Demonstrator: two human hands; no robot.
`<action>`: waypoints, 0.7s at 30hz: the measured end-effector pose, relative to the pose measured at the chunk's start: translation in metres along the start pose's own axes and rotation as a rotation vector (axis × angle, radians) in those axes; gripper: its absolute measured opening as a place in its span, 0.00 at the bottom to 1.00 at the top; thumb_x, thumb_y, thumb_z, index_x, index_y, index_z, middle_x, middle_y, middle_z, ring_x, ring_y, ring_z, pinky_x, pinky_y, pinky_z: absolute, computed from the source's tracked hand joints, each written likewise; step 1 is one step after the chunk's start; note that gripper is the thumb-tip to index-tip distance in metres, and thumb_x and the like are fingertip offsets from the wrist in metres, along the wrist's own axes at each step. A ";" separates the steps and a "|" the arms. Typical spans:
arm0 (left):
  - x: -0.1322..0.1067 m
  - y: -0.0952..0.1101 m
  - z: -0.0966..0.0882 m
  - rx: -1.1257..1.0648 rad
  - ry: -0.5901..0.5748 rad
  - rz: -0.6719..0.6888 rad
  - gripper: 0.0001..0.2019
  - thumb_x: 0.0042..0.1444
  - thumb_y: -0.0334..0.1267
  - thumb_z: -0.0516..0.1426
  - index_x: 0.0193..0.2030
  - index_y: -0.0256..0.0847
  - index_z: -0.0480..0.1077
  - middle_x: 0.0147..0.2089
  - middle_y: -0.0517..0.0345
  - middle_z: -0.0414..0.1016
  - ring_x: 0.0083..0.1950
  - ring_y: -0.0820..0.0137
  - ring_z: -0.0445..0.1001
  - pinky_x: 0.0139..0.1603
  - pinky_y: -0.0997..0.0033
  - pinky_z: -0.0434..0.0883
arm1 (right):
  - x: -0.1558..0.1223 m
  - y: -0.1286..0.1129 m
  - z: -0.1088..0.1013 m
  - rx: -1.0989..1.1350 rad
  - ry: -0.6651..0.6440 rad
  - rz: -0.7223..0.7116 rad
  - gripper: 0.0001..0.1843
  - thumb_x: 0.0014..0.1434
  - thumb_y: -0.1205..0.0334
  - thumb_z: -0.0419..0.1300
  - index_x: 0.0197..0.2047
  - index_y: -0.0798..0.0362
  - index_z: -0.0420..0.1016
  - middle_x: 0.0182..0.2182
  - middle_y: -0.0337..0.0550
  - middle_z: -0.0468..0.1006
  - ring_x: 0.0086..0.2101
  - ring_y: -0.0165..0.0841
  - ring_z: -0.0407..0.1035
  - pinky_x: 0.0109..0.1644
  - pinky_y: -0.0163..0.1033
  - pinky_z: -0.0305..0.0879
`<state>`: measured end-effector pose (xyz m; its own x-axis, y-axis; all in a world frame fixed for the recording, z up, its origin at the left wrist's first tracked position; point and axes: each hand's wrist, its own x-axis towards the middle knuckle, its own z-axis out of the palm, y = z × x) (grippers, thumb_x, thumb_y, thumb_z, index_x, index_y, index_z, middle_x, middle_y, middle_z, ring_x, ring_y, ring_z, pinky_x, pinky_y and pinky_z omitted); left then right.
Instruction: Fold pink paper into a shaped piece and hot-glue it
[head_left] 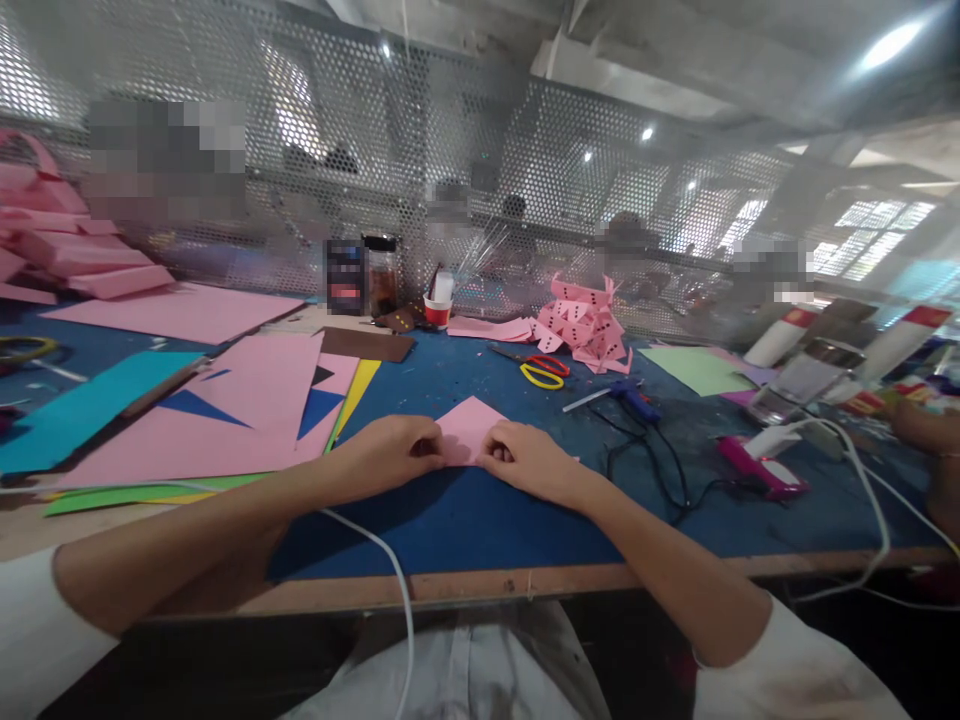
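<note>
A small piece of pink paper (pixel 471 420) lies on the blue table covering (pixel 465 520) in front of me, its top corner pointing away. My left hand (pixel 409 445) pinches its lower left edge. On the lower right edge, my right hand (pixel 521 455) is closed with curled fingers. The near edge of the paper is partly hidden by both hands. Beyond it rest scissors (pixel 545 375) with red and yellow handles. A blue glue gun (pixel 636 400) lies to the right of my right hand.
Stacked pink sheets (pixel 262 400) lie at left beside a teal strip (pixel 97 405). Dotted pink paper pieces (pixel 585 325) are heaped at the back. A glass jar (pixel 806 380), a magenta device (pixel 761 468) and a white cable (pixel 855 440) occupy the right. A perforated metal screen (pixel 420 150) stands behind.
</note>
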<state>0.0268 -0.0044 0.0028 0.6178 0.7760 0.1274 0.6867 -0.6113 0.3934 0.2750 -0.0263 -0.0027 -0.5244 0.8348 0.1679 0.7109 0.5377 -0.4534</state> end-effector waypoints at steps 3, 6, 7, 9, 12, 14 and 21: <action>0.004 0.004 0.000 0.010 0.002 -0.016 0.11 0.60 0.44 0.57 0.31 0.42 0.72 0.29 0.60 0.76 0.31 0.69 0.71 0.31 0.72 0.58 | 0.000 0.000 0.000 0.000 0.000 0.004 0.05 0.62 0.63 0.60 0.36 0.54 0.76 0.33 0.39 0.77 0.31 0.28 0.68 0.35 0.33 0.58; 0.006 0.005 0.002 -0.002 0.001 -0.019 0.12 0.60 0.44 0.57 0.30 0.41 0.71 0.28 0.61 0.75 0.29 0.69 0.70 0.30 0.72 0.57 | 0.000 -0.001 0.000 -0.007 -0.002 0.009 0.05 0.62 0.63 0.61 0.36 0.54 0.77 0.33 0.39 0.77 0.31 0.28 0.68 0.36 0.33 0.58; 0.006 0.005 0.003 -0.004 0.004 -0.019 0.12 0.60 0.44 0.56 0.30 0.41 0.71 0.28 0.61 0.74 0.29 0.70 0.70 0.30 0.72 0.57 | 0.000 -0.001 -0.001 -0.008 -0.003 0.012 0.05 0.62 0.63 0.61 0.36 0.54 0.77 0.33 0.39 0.77 0.31 0.28 0.68 0.36 0.33 0.57; 0.006 0.005 0.005 0.005 0.019 -0.018 0.12 0.60 0.45 0.56 0.29 0.41 0.70 0.27 0.61 0.74 0.29 0.70 0.70 0.30 0.72 0.57 | -0.001 -0.002 -0.002 -0.005 -0.006 0.015 0.05 0.63 0.63 0.60 0.37 0.54 0.77 0.34 0.39 0.77 0.31 0.28 0.68 0.36 0.33 0.57; 0.005 0.005 0.007 0.021 0.045 -0.008 0.13 0.60 0.45 0.55 0.28 0.41 0.69 0.27 0.61 0.74 0.29 0.71 0.69 0.29 0.72 0.56 | -0.001 -0.003 -0.002 -0.012 0.001 0.022 0.06 0.63 0.61 0.61 0.37 0.54 0.77 0.34 0.40 0.77 0.32 0.28 0.68 0.35 0.34 0.56; 0.004 0.005 0.008 0.021 0.050 0.004 0.13 0.60 0.45 0.55 0.28 0.41 0.69 0.27 0.60 0.74 0.29 0.71 0.69 0.29 0.72 0.57 | -0.001 -0.004 -0.001 -0.009 0.014 0.029 0.07 0.63 0.59 0.61 0.37 0.54 0.77 0.34 0.40 0.77 0.32 0.28 0.67 0.35 0.34 0.56; 0.004 0.008 0.007 0.002 0.047 -0.013 0.10 0.58 0.43 0.56 0.29 0.41 0.69 0.28 0.60 0.74 0.29 0.70 0.70 0.29 0.72 0.56 | 0.003 -0.007 0.006 0.002 0.045 0.030 0.07 0.63 0.60 0.62 0.36 0.54 0.77 0.35 0.40 0.77 0.33 0.28 0.68 0.36 0.34 0.57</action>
<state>0.0373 -0.0069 0.0003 0.5903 0.7901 0.1654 0.6950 -0.6016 0.3938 0.2653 -0.0285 -0.0043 -0.4811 0.8552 0.1928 0.7250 0.5118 -0.4609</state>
